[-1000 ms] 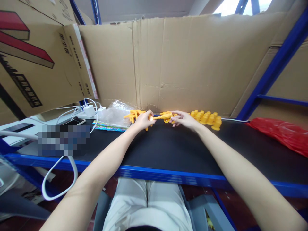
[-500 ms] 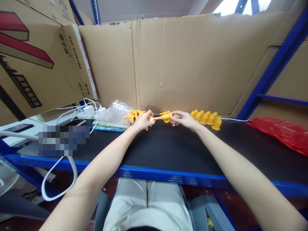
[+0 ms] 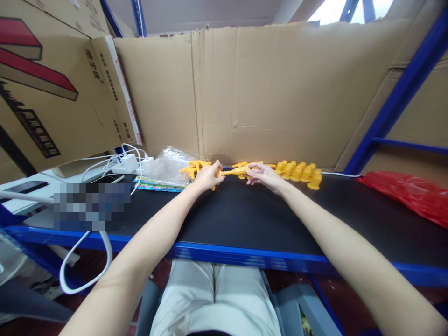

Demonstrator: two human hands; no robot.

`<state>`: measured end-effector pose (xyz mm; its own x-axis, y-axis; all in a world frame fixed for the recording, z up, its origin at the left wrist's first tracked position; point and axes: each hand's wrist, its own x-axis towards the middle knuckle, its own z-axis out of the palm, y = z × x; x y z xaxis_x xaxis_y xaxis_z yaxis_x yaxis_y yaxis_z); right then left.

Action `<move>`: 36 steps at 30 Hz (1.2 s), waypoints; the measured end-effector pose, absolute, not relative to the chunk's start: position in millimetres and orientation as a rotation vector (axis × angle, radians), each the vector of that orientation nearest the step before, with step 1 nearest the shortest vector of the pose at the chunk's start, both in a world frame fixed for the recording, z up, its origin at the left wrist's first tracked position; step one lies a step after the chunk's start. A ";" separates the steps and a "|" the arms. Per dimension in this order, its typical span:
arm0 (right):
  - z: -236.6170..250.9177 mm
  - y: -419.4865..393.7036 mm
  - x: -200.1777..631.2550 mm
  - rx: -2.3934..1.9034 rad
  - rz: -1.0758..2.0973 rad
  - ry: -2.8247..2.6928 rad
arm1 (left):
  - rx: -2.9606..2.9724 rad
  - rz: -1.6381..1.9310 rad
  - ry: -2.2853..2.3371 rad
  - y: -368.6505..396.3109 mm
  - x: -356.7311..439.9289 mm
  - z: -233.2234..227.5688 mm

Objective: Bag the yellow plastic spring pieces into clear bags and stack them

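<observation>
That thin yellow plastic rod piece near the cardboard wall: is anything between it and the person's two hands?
Nothing visible. The left hand grips one end of the thin yellow plastic rod piece and the right hand pinches the other; the row of yellow plastic caps lies beyond, to the right.

yellow plastic piece (image 3: pixel 234 171), horiz., btwn both hands

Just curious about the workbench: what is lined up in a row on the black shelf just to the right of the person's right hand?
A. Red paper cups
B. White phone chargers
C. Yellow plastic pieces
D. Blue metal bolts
C: a row of yellow plastic pieces stands along the cardboard backing, just beyond the right hand, on the black shelf.
</observation>
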<state>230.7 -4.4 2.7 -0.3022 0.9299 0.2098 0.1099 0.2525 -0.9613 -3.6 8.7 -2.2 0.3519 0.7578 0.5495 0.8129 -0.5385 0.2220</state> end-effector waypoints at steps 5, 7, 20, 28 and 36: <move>3.9 -7.7 223.9 -0.970 1.106 -1.594 | -2.495 -0.946 -1.470 6.2 -3.0 0.2; 8.7 -5.3 223.2 -0.959 1.038 -1.595 | -2.482 -0.997 -1.494 5.3 -1.7 1.1; -1.0 31.7 215.1 -1.140 -0.878 -2.387 | -2.497 -0.829 -1.368 11.4 -3.2 -2.7; -15.0 41.7 203.7 -1.106 -1.098 -2.529 | -2.530 -0.705 -1.421 11.8 -2.8 -2.8; -20.4 40.5 198.9 -1.123 -1.003 -2.577 | -2.592 -0.443 -1.508 13.2 -7.1 -4.9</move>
<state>198.9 40.5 -20.4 -0.7064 0.5928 0.3868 0.6983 0.4941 0.5179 -7.1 13.2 -4.9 0.4639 0.8322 0.3038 0.8643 -0.5003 0.0508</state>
